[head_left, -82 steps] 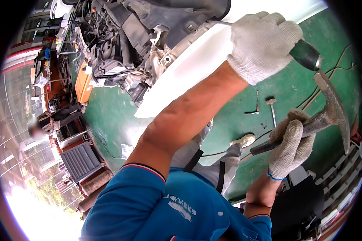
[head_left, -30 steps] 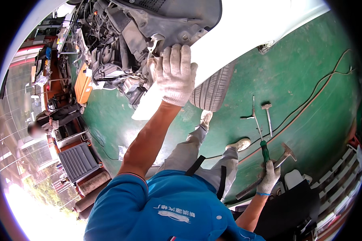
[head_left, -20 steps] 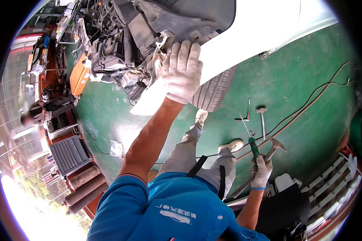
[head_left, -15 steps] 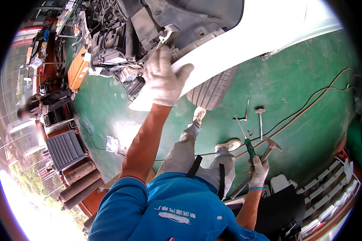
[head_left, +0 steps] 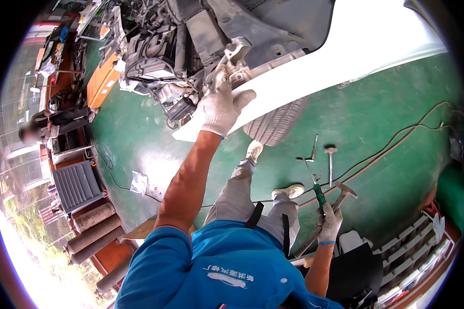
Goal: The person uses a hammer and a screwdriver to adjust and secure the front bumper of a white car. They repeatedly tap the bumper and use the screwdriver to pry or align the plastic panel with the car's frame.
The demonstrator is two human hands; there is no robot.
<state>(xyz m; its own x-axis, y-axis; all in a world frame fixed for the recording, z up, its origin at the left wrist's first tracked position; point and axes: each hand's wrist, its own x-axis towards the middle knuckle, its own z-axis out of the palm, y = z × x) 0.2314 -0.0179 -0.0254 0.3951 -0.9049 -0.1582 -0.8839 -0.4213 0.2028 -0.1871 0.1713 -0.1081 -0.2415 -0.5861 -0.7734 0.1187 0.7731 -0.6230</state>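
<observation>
My left hand (head_left: 220, 110), in a pale knit glove, rests at the narrow front end of a white car fender (head_left: 304, 69). Its thumb is spread over the white panel, and its fingers stretch towards the dusty metal parts beside a bent bracket (head_left: 237, 50). The fingertips are hard to make out. Lower right, my gloved right hand (head_left: 330, 224) is closed around a hammer (head_left: 346, 190) and a screwdriver (head_left: 319, 194) with a green handle. The screwdriver's shaft points away from me.
An exposed engine bay (head_left: 154, 62) lies at the upper left, and a tyre (head_left: 277, 122) shows beneath the fender. Another hammer (head_left: 330, 165) and a ratchet-like tool (head_left: 313, 149) lie on the green floor. Hoses (head_left: 392, 147) cross it. At far left is another person (head_left: 62, 126).
My left hand has drawn back slightly from the bent bracket along the fender's end. The view has shifted a little. My right hand keeps its hold on the hammer and screwdriver.
</observation>
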